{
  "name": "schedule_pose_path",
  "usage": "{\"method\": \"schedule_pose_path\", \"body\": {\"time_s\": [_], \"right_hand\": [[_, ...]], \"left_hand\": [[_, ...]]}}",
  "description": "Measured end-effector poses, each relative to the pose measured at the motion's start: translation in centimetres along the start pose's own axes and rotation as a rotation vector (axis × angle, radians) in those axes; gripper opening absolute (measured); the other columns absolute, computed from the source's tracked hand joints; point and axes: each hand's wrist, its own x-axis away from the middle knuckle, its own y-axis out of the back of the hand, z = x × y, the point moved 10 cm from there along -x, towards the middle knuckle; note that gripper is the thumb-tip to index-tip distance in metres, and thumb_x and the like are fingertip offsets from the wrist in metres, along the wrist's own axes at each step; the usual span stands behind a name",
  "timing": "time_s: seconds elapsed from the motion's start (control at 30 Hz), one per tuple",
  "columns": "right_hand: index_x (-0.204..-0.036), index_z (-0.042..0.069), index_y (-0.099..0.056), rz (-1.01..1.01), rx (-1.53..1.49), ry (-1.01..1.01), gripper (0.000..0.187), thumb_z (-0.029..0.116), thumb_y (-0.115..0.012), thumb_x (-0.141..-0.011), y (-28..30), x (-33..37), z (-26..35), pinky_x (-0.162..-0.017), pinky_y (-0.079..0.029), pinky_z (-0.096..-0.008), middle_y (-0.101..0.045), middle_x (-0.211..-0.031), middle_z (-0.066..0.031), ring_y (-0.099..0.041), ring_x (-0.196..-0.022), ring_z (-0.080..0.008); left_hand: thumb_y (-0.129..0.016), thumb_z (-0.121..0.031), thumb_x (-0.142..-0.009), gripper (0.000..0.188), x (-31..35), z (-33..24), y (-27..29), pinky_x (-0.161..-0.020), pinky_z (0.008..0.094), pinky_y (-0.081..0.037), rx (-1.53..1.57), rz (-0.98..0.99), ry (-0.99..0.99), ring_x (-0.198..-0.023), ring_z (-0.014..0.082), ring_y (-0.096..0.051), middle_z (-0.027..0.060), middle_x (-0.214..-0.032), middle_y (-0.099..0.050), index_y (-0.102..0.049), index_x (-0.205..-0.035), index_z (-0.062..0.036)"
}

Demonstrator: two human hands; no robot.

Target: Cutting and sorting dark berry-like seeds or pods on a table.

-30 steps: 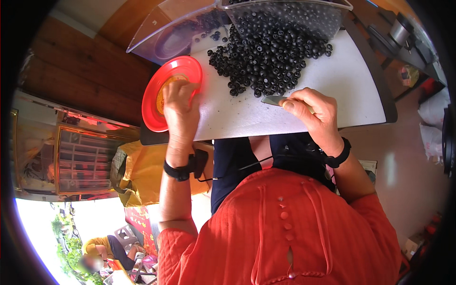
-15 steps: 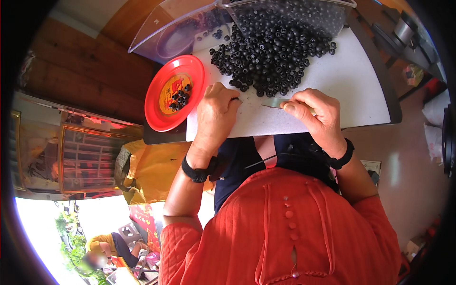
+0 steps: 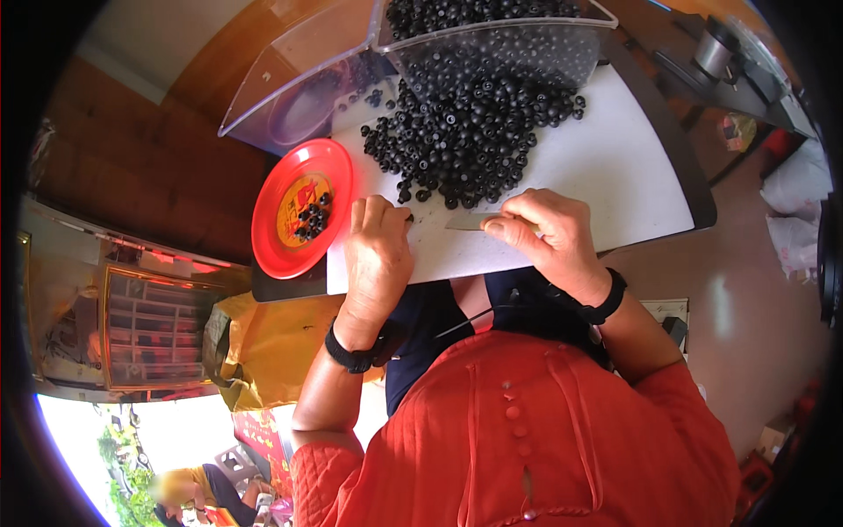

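My left hand [image 3: 378, 250] is closed beside the red plate [image 3: 335, 230], pinching a small black round piece [image 3: 409, 218] that is mostly hidden by the fingers. To its right, my right hand [image 3: 555, 241] grips a small knife [image 3: 468, 222], its blade pointing left toward the left hand with a short gap between them. Both hands are over the near part of the white board [image 3: 606, 158]. Just beyond them spreads a large heap of black round pieces [image 3: 465, 132] with holes. Several similar pieces [image 3: 313, 215] lie in the red plate.
A clear plastic bin [image 3: 492, 33] holding more black pieces stands behind the heap. Another clear bin [image 3: 299, 83] is at its left. A yellow bag [image 3: 272, 338] sits below the plate, left of my lap. Another person [image 3: 202, 492] is seated in the far lower left.
The whole view has shifted, so the board and both hands appear lower and farther left. My left hand has turned slightly; both hands keep their hold.
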Motion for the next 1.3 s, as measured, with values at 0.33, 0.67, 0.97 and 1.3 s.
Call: {"method": "schedule_pose_path", "body": {"time_s": [0.33, 0.67, 0.97, 1.3], "right_hand": [[-0.08, 0.005, -0.067, 0.01, 0.017, -0.002, 0.028, 0.025, -0.085, -0.088, -0.2, -0.1, -0.1, -0.053, -0.044, -0.0373, -0.059, -0.065, -0.0076, -0.058, -0.057, -0.0243], [-0.082, 0.002, -0.071, 0.056, -0.052, -0.14, 0.025, 0.022, -0.081, -0.093, -0.5, -0.4, -1.2, -0.051, -0.042, -0.0338, -0.062, -0.065, -0.0086, -0.056, -0.053, -0.0173], [-0.083, 0.002, -0.073, 0.077, -0.046, -0.167, 0.024, 0.023, -0.08, -0.095, -0.8, -0.2, -1.5, -0.051, -0.043, -0.0337, -0.063, -0.065, -0.0089, -0.057, -0.053, -0.0173], [-0.082, 0.003, -0.072, 0.072, -0.027, -0.181, 0.024, 0.022, -0.08, -0.094, -0.8, -0.4, -1.5, -0.052, -0.043, -0.0346, -0.063, -0.065, -0.0094, -0.057, -0.053, -0.0181]], "left_hand": [[-0.069, 0.003, -0.087, 0.011, -0.5, 1.3, -2.0, -0.078, 0.0411, -0.053, 0.362, 0.109, 0.16, -0.091, 0.0316, -0.063, 0.0143, -0.094, -0.064, -0.072, -0.097, 0.0028], [-0.066, 0.0, -0.102, 0.018, 1.8, 0.2, -4.6, -0.068, 0.025, -0.049, 1.488, 0.064, 0.646, -0.077, 0.0109, -0.06, 0.0057, -0.097, -0.068, -0.074, -0.118, 0.0049], [-0.062, -0.003, -0.104, 0.022, 2.6, -0.3, -5.8, -0.069, 0.0314, -0.054, 1.673, 0.088, 0.647, -0.085, 0.0195, -0.066, 0.0131, -0.104, -0.07, -0.068, -0.124, 0.0057], [-0.059, 0.0, -0.105, 0.031, 2.5, -0.4, -5.8, -0.071, 0.0321, -0.054, 1.64, 0.061, 0.623, -0.088, 0.0194, -0.064, 0.0107, -0.107, -0.066, -0.067, -0.134, 0.0067]]}}
